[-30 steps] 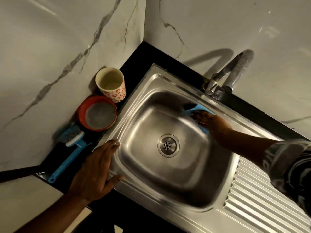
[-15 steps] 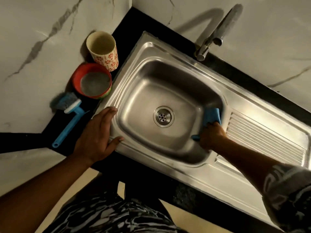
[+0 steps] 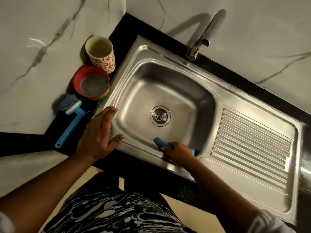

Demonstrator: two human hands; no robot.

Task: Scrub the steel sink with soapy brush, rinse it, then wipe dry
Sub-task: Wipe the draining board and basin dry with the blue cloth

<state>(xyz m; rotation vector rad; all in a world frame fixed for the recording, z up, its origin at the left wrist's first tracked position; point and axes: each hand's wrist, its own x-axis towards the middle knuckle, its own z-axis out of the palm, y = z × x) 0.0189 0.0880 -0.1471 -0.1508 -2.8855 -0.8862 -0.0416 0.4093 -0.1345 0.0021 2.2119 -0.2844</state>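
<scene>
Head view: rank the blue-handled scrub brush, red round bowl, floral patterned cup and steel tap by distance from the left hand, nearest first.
1. Blue-handled scrub brush, beside the left hand.
2. Red round bowl, just beyond that hand.
3. Floral patterned cup, behind the bowl.
4. Steel tap, at the steel sink's far edge.

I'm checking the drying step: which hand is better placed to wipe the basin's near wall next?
The right hand: it grips the blue cloth against the near wall of the sink. The left hand rests flat on the left rim, holding nothing.
</scene>
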